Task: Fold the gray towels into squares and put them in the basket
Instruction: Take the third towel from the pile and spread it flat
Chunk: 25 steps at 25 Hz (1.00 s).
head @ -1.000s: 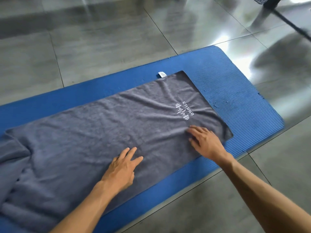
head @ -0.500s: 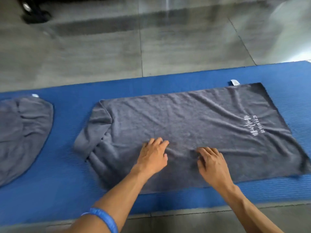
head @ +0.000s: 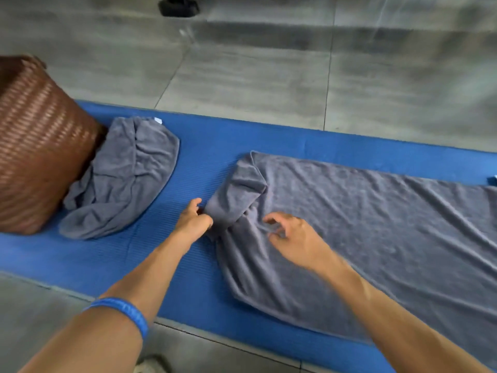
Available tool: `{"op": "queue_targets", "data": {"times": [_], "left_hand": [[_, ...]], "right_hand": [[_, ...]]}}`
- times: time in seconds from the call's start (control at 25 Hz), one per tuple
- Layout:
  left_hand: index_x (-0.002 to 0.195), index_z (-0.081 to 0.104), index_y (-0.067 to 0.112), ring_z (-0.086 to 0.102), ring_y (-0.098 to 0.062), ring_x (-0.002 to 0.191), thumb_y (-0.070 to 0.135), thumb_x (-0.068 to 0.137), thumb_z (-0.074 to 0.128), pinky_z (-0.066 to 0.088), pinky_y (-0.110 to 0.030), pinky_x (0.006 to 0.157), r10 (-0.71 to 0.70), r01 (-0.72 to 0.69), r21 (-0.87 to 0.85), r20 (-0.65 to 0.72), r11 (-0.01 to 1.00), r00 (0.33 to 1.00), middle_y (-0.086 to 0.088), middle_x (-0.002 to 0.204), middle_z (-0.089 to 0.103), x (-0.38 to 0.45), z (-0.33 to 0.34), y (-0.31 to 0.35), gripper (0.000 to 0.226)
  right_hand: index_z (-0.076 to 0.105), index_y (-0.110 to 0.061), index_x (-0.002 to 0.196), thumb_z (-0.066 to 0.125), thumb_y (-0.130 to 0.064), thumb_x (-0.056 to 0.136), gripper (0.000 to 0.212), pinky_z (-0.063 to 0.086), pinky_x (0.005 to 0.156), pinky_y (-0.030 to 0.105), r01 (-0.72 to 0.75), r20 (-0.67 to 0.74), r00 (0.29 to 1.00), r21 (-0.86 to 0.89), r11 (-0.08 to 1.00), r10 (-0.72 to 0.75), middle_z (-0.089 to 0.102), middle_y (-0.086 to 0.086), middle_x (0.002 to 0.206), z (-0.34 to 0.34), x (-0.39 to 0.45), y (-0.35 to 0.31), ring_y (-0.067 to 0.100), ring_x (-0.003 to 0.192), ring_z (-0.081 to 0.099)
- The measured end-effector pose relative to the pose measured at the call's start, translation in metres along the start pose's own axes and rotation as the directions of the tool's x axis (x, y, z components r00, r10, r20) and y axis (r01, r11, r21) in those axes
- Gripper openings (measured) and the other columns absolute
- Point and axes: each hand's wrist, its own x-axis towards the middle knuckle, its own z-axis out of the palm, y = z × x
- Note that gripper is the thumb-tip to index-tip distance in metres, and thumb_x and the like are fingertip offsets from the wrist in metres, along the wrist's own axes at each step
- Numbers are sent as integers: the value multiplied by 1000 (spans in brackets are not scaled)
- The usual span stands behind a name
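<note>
Gray tiled floor; blue mat (head: 188, 265) laid across it. Item: long gray towel (head: 376, 224), spread flat on the mat, left end crumpled, not yet folded. Left hand (head: 195, 223) pinches that crumpled corner; right hand (head: 291, 235) has loosely curled fingers on the cloth, grasp unclear through blur. Second towel (head: 121, 179): a heap against the woven basket (head: 40, 144). No fold looks done. Basket interior hidden; long towel's right end cut off.
</note>
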Motion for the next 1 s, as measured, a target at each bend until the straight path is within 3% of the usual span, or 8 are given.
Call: {"op": "queue_targets", "data": {"times": [0.16,0.24,0.44,0.56,0.72,0.84,0.92,1.0], "left_hand": [[108,67,14,62,-19,99,4,78,67,48,-30,83,26,-26,-3,78,1000,997,-3,107,70,3,-8,-7,32],[93,71,12,64,-16,92,11,79,72,50,-29,82,39,-23,-135,116,991,992,1,91,73,-4,-12,-11,14],[91,66,18,65,-20,95,21,61,82,48,-31,86,156,0,-603,206,797,966,-2,96,71,-19,-10,-18,34],[120,55,31,65,-11,105,9,65,84,52,-28,93,230,-89,-366,361,926,904,4,111,70,-22,-3,-19,66],[110,60,27,66,-9,98,10,75,75,54,-24,83,162,-129,-135,270,982,949,6,101,70,-21,-22,-4,42],[110,59,30,61,-17,109,18,78,73,51,-31,89,89,-69,-103,209,992,974,2,114,66,-11,-52,-4,37],[131,49,28,56,-21,115,34,79,75,50,-31,86,-30,5,153,161,988,986,-1,130,55,-7,-74,-8,59],[144,36,22,57,-23,111,41,82,71,51,-31,80,-110,55,429,104,902,989,-6,137,51,-7,-96,-11,74]], "right_hand": [[60,-23,114,63,-10,85,32,50,81,25,-194,28,981,106,975,192,67,-6,106,-9,37,13,12,91,64],[55,-29,116,65,-11,85,37,47,72,26,-339,45,940,237,910,338,67,-6,102,-8,58,14,14,88,63],[53,-20,118,74,-25,85,39,57,61,35,-521,110,764,686,508,636,66,0,87,13,112,1,15,69,65],[62,-15,93,70,-28,88,16,51,47,27,-516,138,715,765,385,686,64,3,75,28,130,-4,15,56,60],[58,-18,69,73,-27,83,23,39,41,24,-483,-70,686,699,526,724,56,3,65,13,154,-22,16,50,49],[61,-18,85,67,-22,92,10,47,43,22,-417,101,814,787,455,572,61,3,72,-10,172,-44,14,52,57],[57,-20,104,60,-18,97,7,56,58,29,-382,228,895,836,394,384,68,2,91,-20,174,-56,15,69,66],[52,-22,119,62,-14,95,27,57,70,33,-393,270,917,741,544,295,68,2,106,-22,169,-59,17,82,66]]}}
